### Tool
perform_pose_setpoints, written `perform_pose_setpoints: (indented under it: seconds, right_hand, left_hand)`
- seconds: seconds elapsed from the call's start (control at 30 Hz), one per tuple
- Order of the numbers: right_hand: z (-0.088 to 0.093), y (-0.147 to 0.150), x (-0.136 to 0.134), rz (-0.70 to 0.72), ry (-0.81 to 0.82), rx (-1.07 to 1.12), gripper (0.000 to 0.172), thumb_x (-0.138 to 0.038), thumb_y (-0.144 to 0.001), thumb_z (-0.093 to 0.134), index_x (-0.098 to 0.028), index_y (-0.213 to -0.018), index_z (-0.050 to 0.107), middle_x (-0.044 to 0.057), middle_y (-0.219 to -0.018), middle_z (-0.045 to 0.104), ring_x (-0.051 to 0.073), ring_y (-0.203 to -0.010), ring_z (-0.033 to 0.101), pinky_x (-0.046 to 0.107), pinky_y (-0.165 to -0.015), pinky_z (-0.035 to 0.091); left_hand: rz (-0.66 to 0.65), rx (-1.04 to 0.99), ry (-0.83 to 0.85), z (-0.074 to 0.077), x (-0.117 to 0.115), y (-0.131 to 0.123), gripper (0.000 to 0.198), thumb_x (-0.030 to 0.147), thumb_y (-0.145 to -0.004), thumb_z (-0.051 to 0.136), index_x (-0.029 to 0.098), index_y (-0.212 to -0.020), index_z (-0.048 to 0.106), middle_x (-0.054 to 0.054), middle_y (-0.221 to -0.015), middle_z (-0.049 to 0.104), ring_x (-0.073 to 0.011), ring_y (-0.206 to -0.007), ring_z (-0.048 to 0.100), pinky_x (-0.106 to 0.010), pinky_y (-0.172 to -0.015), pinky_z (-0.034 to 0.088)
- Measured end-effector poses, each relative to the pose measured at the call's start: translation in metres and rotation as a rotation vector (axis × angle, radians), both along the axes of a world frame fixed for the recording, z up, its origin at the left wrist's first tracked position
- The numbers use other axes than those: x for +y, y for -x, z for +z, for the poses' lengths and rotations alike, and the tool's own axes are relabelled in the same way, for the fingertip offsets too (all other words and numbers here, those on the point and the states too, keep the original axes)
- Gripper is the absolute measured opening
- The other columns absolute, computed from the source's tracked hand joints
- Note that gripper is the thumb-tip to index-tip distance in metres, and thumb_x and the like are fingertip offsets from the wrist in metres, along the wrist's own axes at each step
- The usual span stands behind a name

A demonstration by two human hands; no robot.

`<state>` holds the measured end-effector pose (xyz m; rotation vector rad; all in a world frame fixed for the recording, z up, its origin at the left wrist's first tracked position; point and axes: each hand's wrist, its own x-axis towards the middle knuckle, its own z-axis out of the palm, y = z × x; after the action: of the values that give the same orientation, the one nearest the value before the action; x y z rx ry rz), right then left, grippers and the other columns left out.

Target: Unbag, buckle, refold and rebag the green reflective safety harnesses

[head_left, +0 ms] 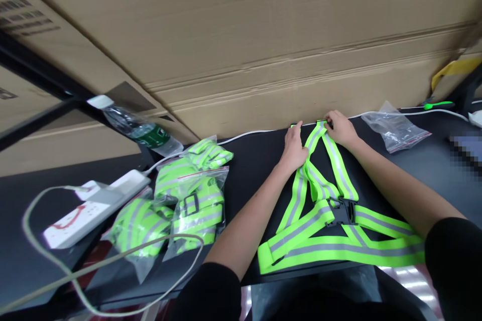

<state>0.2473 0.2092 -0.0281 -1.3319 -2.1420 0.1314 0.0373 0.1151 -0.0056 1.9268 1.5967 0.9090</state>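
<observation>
A neon-green reflective harness [361, 248] with grey stripes lies spread on the black shelf, its black buckle [342, 212] near the middle. At the far end of its straps, my left hand [294, 148] has its fingers closed around the left shoulder strap. My right hand [339, 128] pinches the top of the right strap, close to the cardboard. Both straps run down from my hands towards the buckle, and the waist band lies along the shelf's front edge. Part of the band passes beneath my right forearm.
Several bagged green harnesses [199, 200] lie left of my left arm. Beyond them are a white power strip [98, 205], a looping cable [28, 220] and a tilted water bottle [139, 128]. An opened clear bag [393, 128] lies right. Cardboard boxes [263, 25] wall off the back.
</observation>
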Motion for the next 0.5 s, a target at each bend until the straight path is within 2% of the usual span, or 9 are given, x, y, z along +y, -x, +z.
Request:
perform_pose_setpoints:
  seconds: [0.1, 0.17, 0.27, 0.33, 0.4, 0.47, 0.5]
  right_hand:
    - [0.004, 0.002, -0.005, 0.029, -0.054, 0.003, 0.023, -0.021, -0.085, 0.052, -0.017, -0.104, 0.063, 0.014, -0.103, 0.063, 0.028, -0.094, 0.059, 0.038, -0.077, 0.047]
    - [0.008, 0.004, -0.008, 0.055, -0.091, 0.004, 0.021, -0.019, -0.085, 0.049, -0.017, -0.100, 0.064, 0.015, -0.103, 0.063, 0.029, -0.099, 0.058, 0.040, -0.084, 0.046]
    - [0.018, 0.007, -0.014, 0.066, -0.147, 0.017, 0.025, -0.016, -0.086, 0.043, -0.017, -0.100, 0.063, 0.015, -0.103, 0.063, 0.031, -0.103, 0.055, 0.044, -0.091, 0.043]
    - [0.027, 0.011, -0.020, 0.067, -0.178, 0.031, 0.027, -0.016, -0.088, 0.040, -0.018, -0.103, 0.063, 0.015, -0.105, 0.063, 0.031, -0.105, 0.053, 0.045, -0.093, 0.042]
    - [0.038, 0.016, -0.027, 0.090, -0.193, 0.035, 0.027, -0.017, -0.090, 0.039, -0.018, -0.105, 0.062, 0.015, -0.105, 0.063, 0.031, -0.105, 0.053, 0.045, -0.093, 0.041]
    - [0.047, 0.023, -0.034, 0.139, -0.184, 0.024, 0.027, -0.020, -0.094, 0.038, -0.018, -0.104, 0.062, 0.014, -0.103, 0.064, 0.029, -0.103, 0.054, 0.042, -0.092, 0.041]
    - [0.050, 0.028, -0.037, 0.169, -0.170, 0.011, 0.026, -0.022, -0.095, 0.038, -0.018, -0.103, 0.062, 0.013, -0.102, 0.065, 0.028, -0.101, 0.055, 0.041, -0.090, 0.042]
  left_hand:
    - [0.026, 0.024, -0.026, 0.003, 0.002, 0.003, 0.088, -0.008, -0.072, 0.046, 0.018, -0.155, 0.032, -0.016, -0.158, 0.040, -0.0310, -0.151, 0.030, -0.049, -0.124, 0.028]
    - [0.055, 0.060, -0.057, 0.007, 0.002, 0.006, 0.082, -0.008, -0.073, 0.043, 0.018, -0.151, 0.038, -0.015, -0.156, 0.044, -0.0302, -0.151, 0.030, -0.048, -0.123, 0.029]
    - [0.107, 0.092, -0.077, 0.013, -0.001, 0.007, 0.070, -0.004, -0.078, 0.046, 0.017, -0.145, 0.045, -0.019, -0.150, 0.050, -0.0328, -0.146, 0.040, -0.049, -0.118, 0.034]
    - [0.226, 0.140, -0.056, 0.016, -0.003, 0.009, 0.063, 0.008, -0.081, 0.057, 0.015, -0.143, 0.045, -0.023, -0.146, 0.050, -0.0380, -0.141, 0.044, -0.052, -0.113, 0.038]
    - [0.397, 0.228, 0.026, 0.020, -0.004, 0.015, 0.060, 0.028, -0.077, 0.072, 0.015, -0.133, 0.052, -0.026, -0.137, 0.056, -0.0442, -0.133, 0.048, -0.058, -0.106, 0.042]
    - [0.502, 0.295, 0.145, 0.023, -0.003, 0.024, 0.051, 0.046, -0.070, 0.078, 0.018, -0.110, 0.063, -0.025, -0.116, 0.067, -0.0477, -0.119, 0.058, -0.061, -0.096, 0.046]
    - [0.507, 0.306, 0.193, 0.024, -0.003, 0.028, 0.045, 0.051, -0.069, 0.078, 0.019, -0.097, 0.065, -0.024, -0.105, 0.070, -0.0479, -0.110, 0.063, -0.061, -0.091, 0.047]
